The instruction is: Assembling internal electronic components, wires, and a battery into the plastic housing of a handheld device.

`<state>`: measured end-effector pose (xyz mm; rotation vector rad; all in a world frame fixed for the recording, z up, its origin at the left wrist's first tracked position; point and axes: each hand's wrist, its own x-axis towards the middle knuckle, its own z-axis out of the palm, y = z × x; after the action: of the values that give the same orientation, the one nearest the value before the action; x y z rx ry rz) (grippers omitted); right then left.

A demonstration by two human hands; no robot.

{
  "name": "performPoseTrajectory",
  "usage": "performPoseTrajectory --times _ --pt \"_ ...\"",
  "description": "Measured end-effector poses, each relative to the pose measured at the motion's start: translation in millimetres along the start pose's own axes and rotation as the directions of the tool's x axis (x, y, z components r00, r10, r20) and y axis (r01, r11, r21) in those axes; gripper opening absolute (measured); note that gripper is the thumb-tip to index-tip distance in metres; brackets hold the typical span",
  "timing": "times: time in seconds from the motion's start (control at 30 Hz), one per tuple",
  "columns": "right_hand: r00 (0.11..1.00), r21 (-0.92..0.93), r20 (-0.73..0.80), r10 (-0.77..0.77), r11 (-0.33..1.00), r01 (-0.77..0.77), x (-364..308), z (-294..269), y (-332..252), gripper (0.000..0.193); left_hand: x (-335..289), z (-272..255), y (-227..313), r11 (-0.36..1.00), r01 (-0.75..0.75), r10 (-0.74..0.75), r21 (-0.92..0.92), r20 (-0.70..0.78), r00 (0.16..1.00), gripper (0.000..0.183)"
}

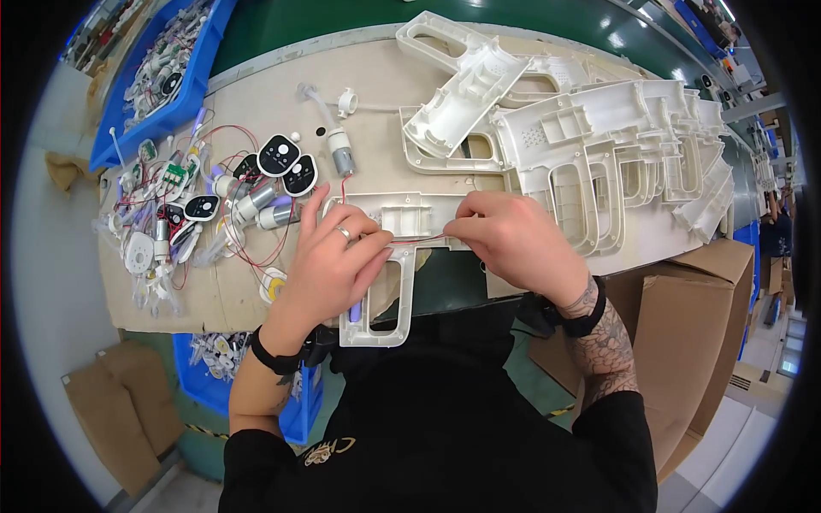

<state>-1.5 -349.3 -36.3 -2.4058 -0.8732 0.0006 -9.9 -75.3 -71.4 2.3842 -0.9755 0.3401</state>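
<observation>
In front of me lies a white plastic gun-shaped housing half [386,333], its hollow side up and its handle loop toward me. Thin red wires [419,240] run across it between my hands. My left hand [333,261], a ring on one finger, rests over the housing's left end, thumb and forefinger closed on the wires. A purple part [356,313] shows in the handle below it. On the right my right hand [517,239] pinches the other end of the wires at the housing's edge. What lies under my left palm is hidden.
Several similar white housing halves [590,128] are piled at the right. A small motor [340,152] with tubing lies beyond my left hand. Wired motors and black-faced panels [279,156] crowd the left. Blue bins [162,115] of parts and a cardboard box [684,325] flank the table.
</observation>
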Motion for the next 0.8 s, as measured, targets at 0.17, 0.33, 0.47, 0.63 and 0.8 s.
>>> performPoseTrajectory --times 0.17,0.33,0.47,0.63,0.8 --pt "0.996 -0.099 0.068 -0.057 0.993 0.063 5.8 3.5 3.8 0.014 -0.4 2.4 -1.1 1.000 -0.019 0.019 0.009 0.001 1.000 0.021" --pt "0.989 -0.197 0.131 -0.064 0.976 0.089 8.4 7.6 7.6 0.029 0.3 3.1 -2.2 0.999 -0.038 0.038 0.016 0.002 0.999 0.023" --pt "0.991 -0.141 0.119 -0.057 0.987 0.073 9.6 9.2 10.5 0.029 -2.4 3.1 -5.0 0.999 -0.051 0.051 0.016 -0.006 0.999 0.022" --pt "0.991 -0.133 0.125 -0.055 0.989 0.072 10.7 13.0 12.7 0.025 -3.1 3.4 -6.2 0.997 -0.072 0.071 0.036 0.026 0.997 0.026" --pt "0.993 -0.154 0.104 -0.051 0.986 0.067 13.3 19.3 10.0 0.020 0.8 0.2 -1.5 0.995 -0.061 0.055 0.084 0.075 0.996 0.028"
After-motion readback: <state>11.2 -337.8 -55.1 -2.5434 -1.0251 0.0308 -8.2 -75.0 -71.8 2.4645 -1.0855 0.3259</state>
